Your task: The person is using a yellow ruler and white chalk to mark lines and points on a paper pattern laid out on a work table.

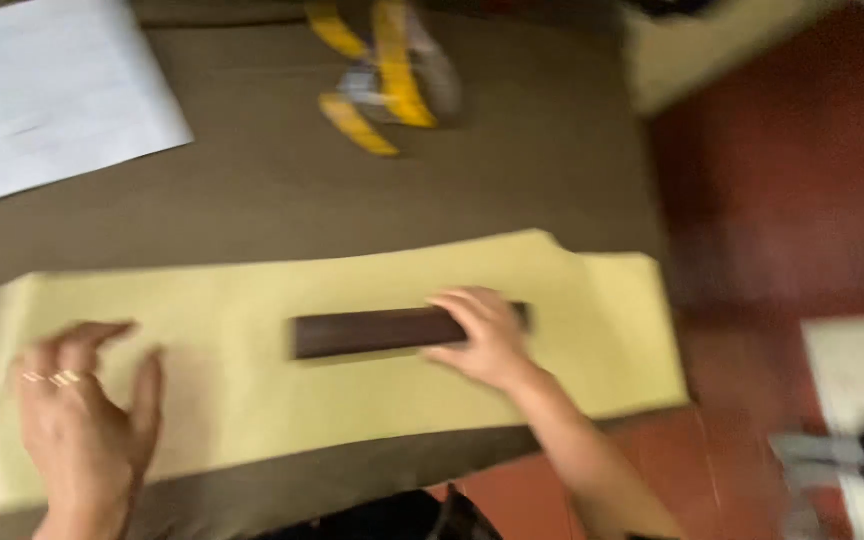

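A table (282, 190) draped in olive-brown cloth carries a long pale-yellow paper pattern (252, 380) lying flat across it. The left hand (87, 425) lies spread and released on the pattern's left end, pinning it. The right hand (487, 340) has its grip on the right end of a dark brown bar (372, 332) resting on the pattern's middle. Steady downward pressure from both hands should stop the paper creeping. No containers show; a yellow tape measure (387, 75) and a white sheet (47, 90) lie beyond.

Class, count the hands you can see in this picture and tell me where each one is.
2. The left hand lies flat on the left end of the yellow paper. The right hand rests on the right end of the dark bar at the paper's middle.
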